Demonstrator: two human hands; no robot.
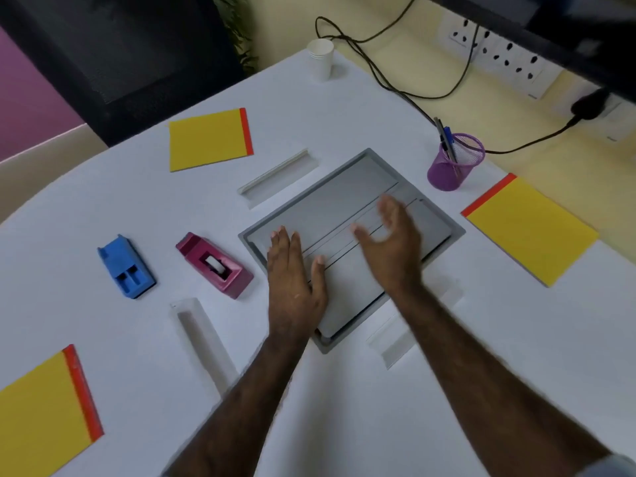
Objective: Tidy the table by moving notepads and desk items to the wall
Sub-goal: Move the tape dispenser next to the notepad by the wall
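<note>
Three yellow notepads with red spines lie on the white table: one at the far left-centre [208, 139], one at the right near the wall [531, 228], one at the near left corner [44, 407]. A blue dispenser [125, 266] and a maroon tape dispenser [215, 265] sit left of centre. A purple mesh pen holder [454, 161] with pens stands by the wall. My left hand [294, 273] hovers flat and empty over the grey hatch. My right hand [392, 242] is blurred, its fingers spread, holding nothing.
A grey cable hatch [337, 197] is set in the table's [447, 390] middle, with several slot recesses around it. A white paper cup [320, 58] stands at the far edge. Black cables [395, 84] run to wall sockets [499, 53] at the upper right.
</note>
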